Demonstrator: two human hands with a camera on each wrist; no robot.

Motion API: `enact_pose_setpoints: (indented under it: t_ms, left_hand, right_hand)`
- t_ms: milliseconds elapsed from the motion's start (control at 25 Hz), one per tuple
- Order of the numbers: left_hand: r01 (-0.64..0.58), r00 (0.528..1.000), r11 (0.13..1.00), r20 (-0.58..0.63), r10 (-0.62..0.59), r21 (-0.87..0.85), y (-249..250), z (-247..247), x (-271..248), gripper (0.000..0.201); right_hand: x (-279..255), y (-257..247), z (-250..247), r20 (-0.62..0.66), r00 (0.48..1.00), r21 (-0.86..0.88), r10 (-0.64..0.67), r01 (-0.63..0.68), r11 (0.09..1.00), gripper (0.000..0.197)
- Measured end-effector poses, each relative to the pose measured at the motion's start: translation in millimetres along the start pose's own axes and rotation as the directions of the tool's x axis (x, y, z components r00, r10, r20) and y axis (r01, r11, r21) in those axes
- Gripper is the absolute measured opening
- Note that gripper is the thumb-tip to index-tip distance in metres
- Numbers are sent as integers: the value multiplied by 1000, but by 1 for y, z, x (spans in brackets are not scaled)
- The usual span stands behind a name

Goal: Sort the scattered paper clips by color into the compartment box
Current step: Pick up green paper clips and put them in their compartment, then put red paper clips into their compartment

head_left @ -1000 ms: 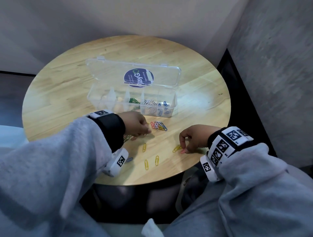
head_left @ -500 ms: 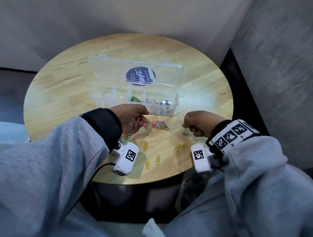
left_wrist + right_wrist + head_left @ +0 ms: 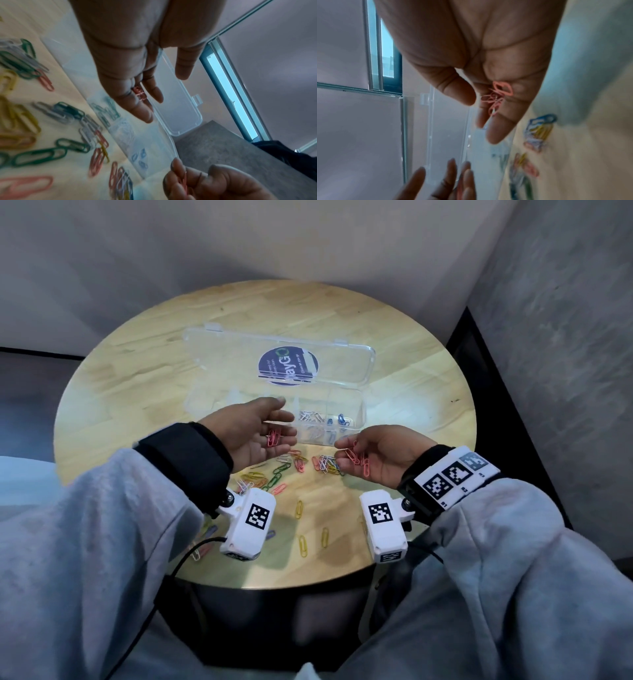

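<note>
My left hand (image 3: 274, 428) is turned palm up just in front of the clear compartment box (image 3: 362, 409), fingers fairly straight, with a few pink paper clips (image 3: 274, 437) lying on them; the left wrist view shows these pink clips (image 3: 139, 93) too. My right hand (image 3: 349, 453) hovers to the right of it, palm up, fingers curled round several pink clips (image 3: 358, 458), which the right wrist view shows under the thumb as a pink bunch (image 3: 498, 97). White clips (image 3: 310, 416) and blue clips (image 3: 339, 419) lie in the box's right compartments.
The box's lid (image 3: 239, 354) lies open flat behind it on the round wooden table (image 3: 137, 392). Mixed loose clips (image 3: 329, 465) sit under my hands, green ones (image 3: 281, 469) to the left, yellow ones (image 3: 301, 508) nearer the front edge. A wall corner stands behind.
Both hands have lifted off the table and turned palm up, each now showing pink clips. The left hand has opened and moved up toward the box.
</note>
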State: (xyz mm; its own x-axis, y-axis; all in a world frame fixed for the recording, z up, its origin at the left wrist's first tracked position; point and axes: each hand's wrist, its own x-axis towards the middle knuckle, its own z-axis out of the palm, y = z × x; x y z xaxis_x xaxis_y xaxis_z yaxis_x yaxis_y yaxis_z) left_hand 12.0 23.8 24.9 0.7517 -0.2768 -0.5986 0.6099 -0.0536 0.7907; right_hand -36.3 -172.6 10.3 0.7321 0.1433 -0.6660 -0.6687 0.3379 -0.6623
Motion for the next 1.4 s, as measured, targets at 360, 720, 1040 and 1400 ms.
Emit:
enact_pose_setpoints:
  t_ms: [360,720,1040,1400]
  left_hand:
    - [-109,989,981,-118,90,-162,26,-52,2,41]
    - [-113,990,982,-98,98,-151,39,-68,18,39]
    - [-72,997,992,-30,69,-105,44,-62,28,41]
    - [-248,961,804,32,274,540,27,-53,2,15]
  right_hand:
    - [14,-20,53,72,994,165,-79,66,984,40]
    - [54,-40,94,86,992,2,-87,88,996,31]
    - [84,-47,134,60,989,-255,-135,146,956,28]
    - [15,-39,74,18,968,-480,-250,228,847,20]
